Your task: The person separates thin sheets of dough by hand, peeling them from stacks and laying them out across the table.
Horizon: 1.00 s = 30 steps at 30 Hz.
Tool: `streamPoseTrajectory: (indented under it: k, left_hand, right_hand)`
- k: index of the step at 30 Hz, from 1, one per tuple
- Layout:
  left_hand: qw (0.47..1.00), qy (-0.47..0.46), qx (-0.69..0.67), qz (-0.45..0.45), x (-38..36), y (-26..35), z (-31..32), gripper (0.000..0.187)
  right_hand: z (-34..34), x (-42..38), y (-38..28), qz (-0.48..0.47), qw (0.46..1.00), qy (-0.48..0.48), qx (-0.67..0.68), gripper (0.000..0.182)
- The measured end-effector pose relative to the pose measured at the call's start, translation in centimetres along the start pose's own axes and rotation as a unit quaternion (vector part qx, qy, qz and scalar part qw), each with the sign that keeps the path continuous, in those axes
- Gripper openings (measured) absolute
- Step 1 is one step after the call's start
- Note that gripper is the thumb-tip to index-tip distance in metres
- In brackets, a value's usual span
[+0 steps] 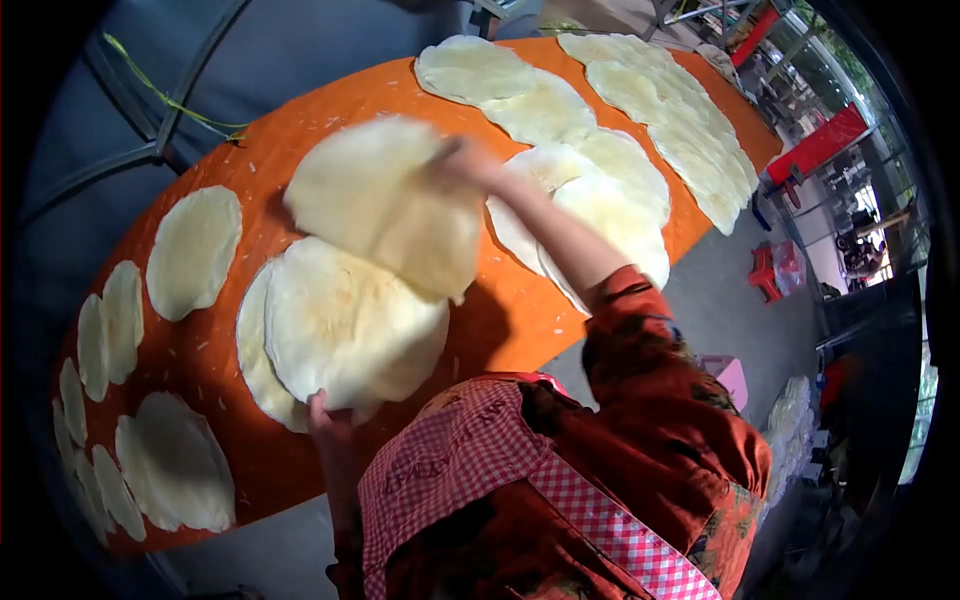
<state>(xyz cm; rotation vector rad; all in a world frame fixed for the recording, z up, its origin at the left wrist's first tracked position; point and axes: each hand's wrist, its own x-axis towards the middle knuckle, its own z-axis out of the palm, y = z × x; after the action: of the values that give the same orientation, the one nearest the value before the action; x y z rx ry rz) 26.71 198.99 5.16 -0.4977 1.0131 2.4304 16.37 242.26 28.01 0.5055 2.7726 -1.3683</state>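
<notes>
A large, thin round flatbread (pixel 375 190) hangs tilted over the orange table, its upper right edge in my right hand (pixel 465 168). Motion blurs that hand and the flatbread, though the hand appears closed on the edge. Below lies a small stack of flatbreads (pixel 355 325), with a lower one showing past its left side. My left hand (pixel 328 420) is at the near edge of the stack, thumb on top and the other fingers mostly hidden, pinching the rim. The lifted flatbread partly overlaps the stack's far side.
The orange table (pixel 500 335) carries overlapping flatbreads (pixel 600 205) on the right, a long row (pixel 670 115) beyond, and several more (pixel 195 252) on the left. A metal frame (pixel 165 140) borders the far left. On the floor stand a red stool (pixel 765 272) and a pink container (pixel 725 378).
</notes>
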Motion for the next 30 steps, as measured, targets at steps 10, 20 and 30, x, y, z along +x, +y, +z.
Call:
streamPoseTrajectory:
  k: [10, 20, 30]
  left_hand:
    - [0.993, -0.058, -0.095, 0.035, -2.6, -0.2, 4.3, 0.055]
    - [0.995, -0.069, 0.069, 0.037, -0.5, 0.5, 5.2, 0.038]
    - [0.993, -0.018, 0.105, 0.046, -1.0, 1.6, 7.0, 0.038]
  right_hand:
    - [-6.0, 4.4, 22.2, -0.097, 0.925, 0.314, -0.193, 0.047]
    - [24.3, -10.8, -1.2, -0.066, 0.912, -0.362, 0.180, 0.054]
    - [25.3, -10.7, 0.8, -0.083, 0.915, -0.342, 0.195, 0.045]
